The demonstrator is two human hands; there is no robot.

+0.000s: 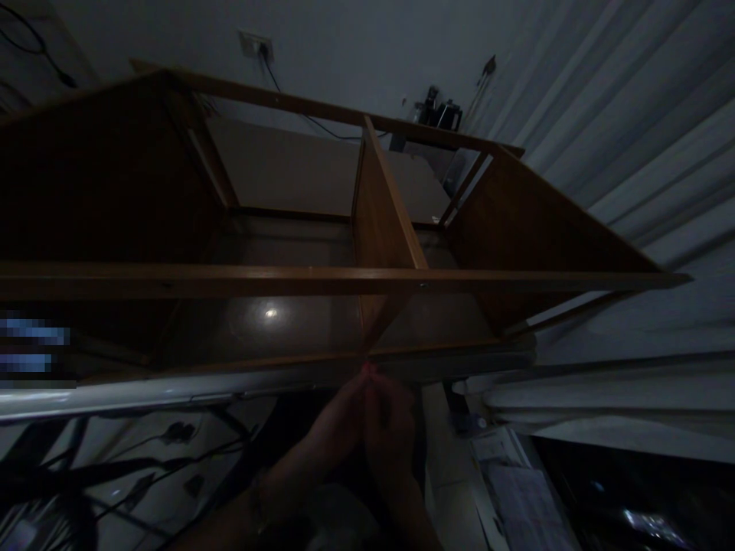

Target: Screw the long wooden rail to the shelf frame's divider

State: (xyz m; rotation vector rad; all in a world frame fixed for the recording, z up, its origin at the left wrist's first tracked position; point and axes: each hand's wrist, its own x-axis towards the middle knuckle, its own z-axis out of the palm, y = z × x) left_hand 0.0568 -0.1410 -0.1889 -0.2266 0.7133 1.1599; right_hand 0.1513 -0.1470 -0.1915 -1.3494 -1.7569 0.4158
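Observation:
My left hand (336, 425) and my right hand (391, 417) meet at the front edge of a brown wooden cabinet frame (258, 282), just below the foot of its middle divider (382, 207). The fingers of both hands are pinched together, with the tips touching or nearly so. A reddish spot shows at the fingertips. Whatever they hold is too small and dark to make out. The frame's front rail crosses above my hands, and a greyish bottom panel (310, 321) reflects a bright spot of light.
White curtains (648, 138) hang along the right side. On the back wall is an outlet (256, 46) with a plugged-in cord. A dark kettle (449, 115) stands behind the frame. Cables and dark bars lie low on the left; a stack of papers (517, 497) is low on the right.

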